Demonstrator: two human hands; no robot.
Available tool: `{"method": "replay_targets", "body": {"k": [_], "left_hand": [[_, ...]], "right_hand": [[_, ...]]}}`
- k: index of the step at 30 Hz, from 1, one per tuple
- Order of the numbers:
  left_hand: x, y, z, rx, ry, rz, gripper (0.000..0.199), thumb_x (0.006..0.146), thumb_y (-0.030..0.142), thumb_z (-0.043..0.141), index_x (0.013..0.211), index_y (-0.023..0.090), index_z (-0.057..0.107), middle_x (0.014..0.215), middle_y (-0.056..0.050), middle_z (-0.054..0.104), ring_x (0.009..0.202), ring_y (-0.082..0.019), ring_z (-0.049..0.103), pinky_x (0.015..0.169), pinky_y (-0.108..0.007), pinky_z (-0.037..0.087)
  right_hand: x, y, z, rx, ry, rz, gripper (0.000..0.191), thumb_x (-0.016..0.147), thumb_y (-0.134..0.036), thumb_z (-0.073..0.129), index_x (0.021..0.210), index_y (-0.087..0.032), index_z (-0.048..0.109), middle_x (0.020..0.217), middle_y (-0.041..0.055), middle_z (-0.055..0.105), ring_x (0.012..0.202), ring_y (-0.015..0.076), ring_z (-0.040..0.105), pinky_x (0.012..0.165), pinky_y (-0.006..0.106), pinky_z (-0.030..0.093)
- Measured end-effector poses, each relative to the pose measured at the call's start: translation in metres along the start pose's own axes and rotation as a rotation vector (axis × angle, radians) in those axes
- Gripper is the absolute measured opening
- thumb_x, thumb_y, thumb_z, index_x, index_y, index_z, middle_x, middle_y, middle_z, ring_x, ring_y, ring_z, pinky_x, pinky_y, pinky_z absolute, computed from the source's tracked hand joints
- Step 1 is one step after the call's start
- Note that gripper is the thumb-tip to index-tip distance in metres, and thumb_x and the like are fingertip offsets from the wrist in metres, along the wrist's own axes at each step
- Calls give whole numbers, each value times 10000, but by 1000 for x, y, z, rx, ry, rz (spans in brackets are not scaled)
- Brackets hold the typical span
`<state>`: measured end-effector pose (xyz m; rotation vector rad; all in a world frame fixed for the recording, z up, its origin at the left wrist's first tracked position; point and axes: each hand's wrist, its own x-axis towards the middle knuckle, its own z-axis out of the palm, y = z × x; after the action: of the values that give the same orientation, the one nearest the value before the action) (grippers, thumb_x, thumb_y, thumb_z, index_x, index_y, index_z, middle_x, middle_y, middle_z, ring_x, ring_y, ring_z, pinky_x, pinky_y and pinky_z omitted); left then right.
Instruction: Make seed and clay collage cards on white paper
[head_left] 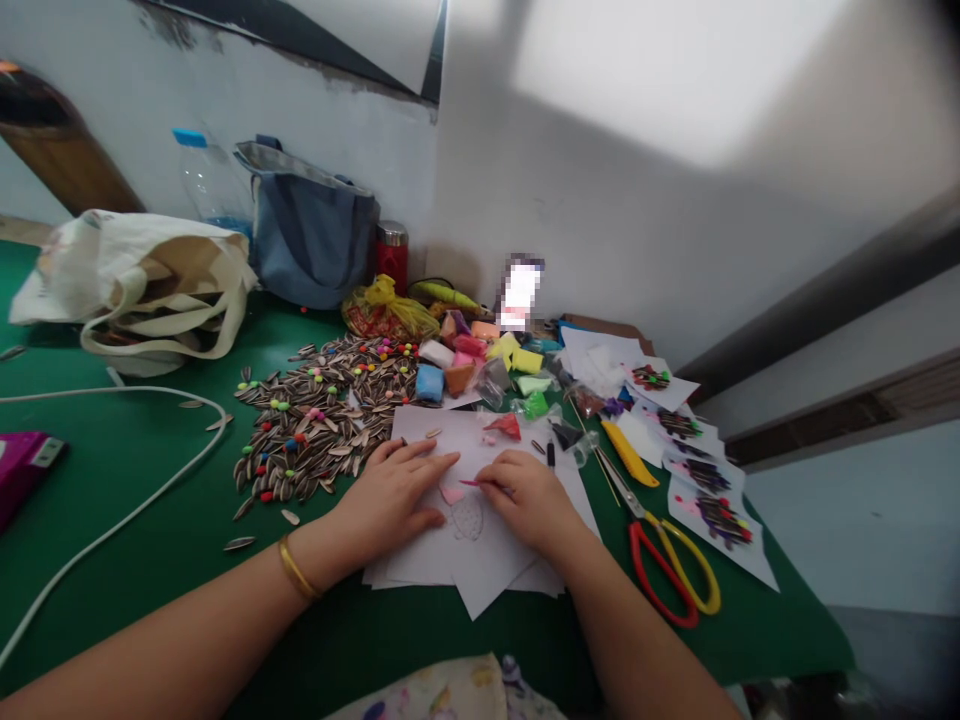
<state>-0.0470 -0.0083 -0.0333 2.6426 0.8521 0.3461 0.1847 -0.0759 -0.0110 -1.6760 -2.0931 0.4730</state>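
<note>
A: Head view, biggest first: a green table pushed against the wall, so the bags stand at the back out of the way, a cream tote and a blue bag.

B: And that dark heap?

A: Sunflower seeds, spread loose just left of the paper, with bright clay beads among them, all within reach of the left hand. Clay lumps sit behind the sheets (probably sorted there as a palette).

B: What are the hands doing?

A: The left hand lies flat, fingers spread and gripping nothing, pressing the paper so it cannot slide. The right hand has its fingers pinched closed on a thin pink stick, tip towards a small pink clay bit on the sheet, just above a faint drawing.

B: Tools?

A: Scissors lie to the right, blades shut, beside a yellow knife; finished cards line that edge, clear of the work.
</note>
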Motion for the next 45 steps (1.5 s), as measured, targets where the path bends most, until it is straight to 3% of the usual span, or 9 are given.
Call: {"method": "replay_targets", "body": {"k": [4, 11, 26, 45], "left_hand": [[1, 1, 3, -3, 20, -27, 774, 787, 361, 736, 1474, 292, 387, 1450, -100, 534, 1371, -282, 436, 1164, -502, 203], [1, 0, 5, -4, 8, -43, 764, 791, 362, 723, 1468, 272, 381, 1478, -96, 506, 1381, -279, 421, 1159, -514, 198], [2, 1, 4, -3, -9, -52, 743, 801, 383, 702, 1464, 274, 385, 1477, -91, 506, 1380, -272, 421, 1171, -499, 181], [1, 2, 7, 8, 15, -46, 755, 791, 364, 719, 1463, 277, 387, 1466, -84, 519, 1373, -281, 431, 1165, -516, 201]], "right_hand": [[6, -4, 11, -153, 3, -26, 184, 926, -207, 590, 1027, -253, 737, 932, 43, 690, 901, 193, 600, 826, 325, 405], [7, -19, 16, -308, 12, -103, 149, 934, -240, 583, 935, -253, 732, 887, 46, 691, 907, 220, 554, 861, 402, 299], [7, -22, 15, -331, -3, -134, 137, 920, -224, 589, 893, -242, 722, 864, 35, 679, 890, 206, 527, 840, 389, 267], [10, -19, 22, -364, 94, -148, 94, 922, -226, 634, 920, -273, 715, 863, 5, 676, 902, 188, 506, 889, 398, 222]]}}
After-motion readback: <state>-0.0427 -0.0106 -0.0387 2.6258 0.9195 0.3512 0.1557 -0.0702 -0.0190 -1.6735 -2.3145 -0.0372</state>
